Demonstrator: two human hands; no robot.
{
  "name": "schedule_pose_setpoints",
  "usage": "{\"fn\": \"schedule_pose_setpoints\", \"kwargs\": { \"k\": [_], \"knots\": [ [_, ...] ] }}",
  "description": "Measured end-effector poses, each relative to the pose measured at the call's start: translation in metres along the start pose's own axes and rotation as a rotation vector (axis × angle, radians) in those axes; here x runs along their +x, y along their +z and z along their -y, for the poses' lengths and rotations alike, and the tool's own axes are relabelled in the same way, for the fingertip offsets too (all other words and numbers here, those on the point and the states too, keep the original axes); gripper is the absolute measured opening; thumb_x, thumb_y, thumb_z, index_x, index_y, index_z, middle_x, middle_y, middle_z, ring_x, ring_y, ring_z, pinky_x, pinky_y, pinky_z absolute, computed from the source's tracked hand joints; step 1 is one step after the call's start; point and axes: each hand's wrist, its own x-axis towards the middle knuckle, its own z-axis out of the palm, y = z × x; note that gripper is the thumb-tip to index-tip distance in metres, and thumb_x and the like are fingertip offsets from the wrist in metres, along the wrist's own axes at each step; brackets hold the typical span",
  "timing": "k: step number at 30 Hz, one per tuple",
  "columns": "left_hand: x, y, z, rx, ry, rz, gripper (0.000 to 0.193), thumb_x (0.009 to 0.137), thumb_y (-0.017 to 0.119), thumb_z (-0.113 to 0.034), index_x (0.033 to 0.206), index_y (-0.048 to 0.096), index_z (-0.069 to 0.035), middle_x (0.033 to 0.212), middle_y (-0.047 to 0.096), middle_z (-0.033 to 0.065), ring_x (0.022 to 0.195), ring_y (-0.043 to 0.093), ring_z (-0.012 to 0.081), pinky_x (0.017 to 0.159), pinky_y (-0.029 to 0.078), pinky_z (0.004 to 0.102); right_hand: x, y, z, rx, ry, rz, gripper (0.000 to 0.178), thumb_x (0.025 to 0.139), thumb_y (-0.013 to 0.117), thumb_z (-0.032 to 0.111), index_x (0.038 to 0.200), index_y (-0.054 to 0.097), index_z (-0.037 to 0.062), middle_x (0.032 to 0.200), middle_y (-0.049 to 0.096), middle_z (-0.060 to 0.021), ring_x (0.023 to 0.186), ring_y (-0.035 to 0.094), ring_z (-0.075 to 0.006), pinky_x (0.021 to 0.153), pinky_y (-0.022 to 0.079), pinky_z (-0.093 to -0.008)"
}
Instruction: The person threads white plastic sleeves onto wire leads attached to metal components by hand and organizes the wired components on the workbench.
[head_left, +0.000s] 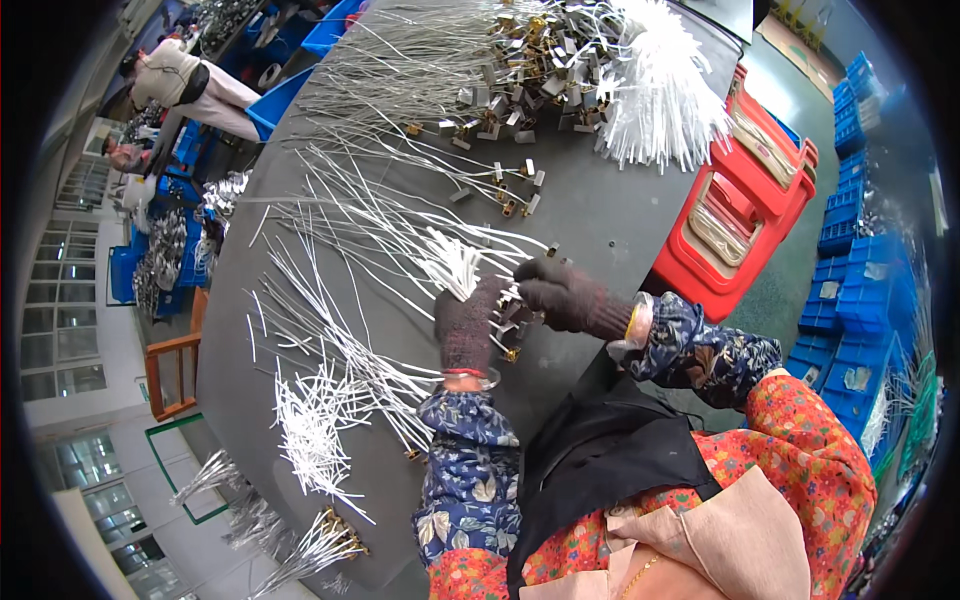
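Observation:
Both of my hands wear dark knitted gloves and meet over the grey table [590, 225]. My left hand [468, 328] is closed around a bunch of short white sleeves [447, 262], which stick out past its fingers. My right hand [572, 298] is closed in a pinch beside it, fingertips close to the left one's; what they grip is too small to make out. White wires [350, 215] fan out to the left of my hands. Small metal-and-brass end pieces [512, 330] lie partly hidden between and below the hands.
A dense heap of end pieces [540, 75] with wires lies at the table's far side, beside a pile of white sleeves [665, 95]. More loose sleeves [315, 425] lie near left. A red stool [715, 240] and blue crates [850, 300] stand right. Another person [170, 80] is far left.

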Motion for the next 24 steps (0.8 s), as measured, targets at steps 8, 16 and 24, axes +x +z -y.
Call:
{"fn": "schedule_pose_setpoints", "kwargs": {
  "k": [8,16,24],
  "knots": [
    [0.044,-0.061,0.005,0.169,-0.109,-0.086,0.026,0.091,0.060,-0.026,0.082,0.063,-0.001,0.062,0.056,0.0021,0.045,0.047,0.0074,0.040,0.034,0.0237,0.093,-0.042,-0.023,-0.673,0.098,-0.375,0.038,0.086,0.058,0.032,0.114,0.056,0.0066,0.109,0.056,-0.0217,0.097,0.059,-0.0366,0.083,0.047,-0.0429],
    [0.026,0.007,0.007,-0.695,-0.126,0.144,0.030,0.096,0.051,-0.027,0.104,0.051,0.002,0.107,0.059,0.0226,0.098,0.062,0.0351,0.084,0.056,0.0450,0.046,-0.086,-0.049,-0.463,0.023,-0.333,0.026,0.071,0.060,0.008,0.096,0.060,0.0025,0.076,0.060,-0.0139,0.075,0.060,-0.0267,0.065,0.049,-0.0362],
    [0.054,0.085,0.035,-0.612,-0.300,0.124,0.032,0.094,0.055,-0.030,0.108,0.054,-0.001,0.094,0.060,0.0116,0.087,0.063,0.0297,0.077,0.057,0.0439,-0.197,-0.093,-0.025,-0.418,0.342,-0.074,0.016,0.079,0.066,0.017,0.073,0.057,0.0060,0.064,0.055,-0.0018,0.057,0.052,-0.0080,0.048,0.040,-0.0265]
  ]
}}
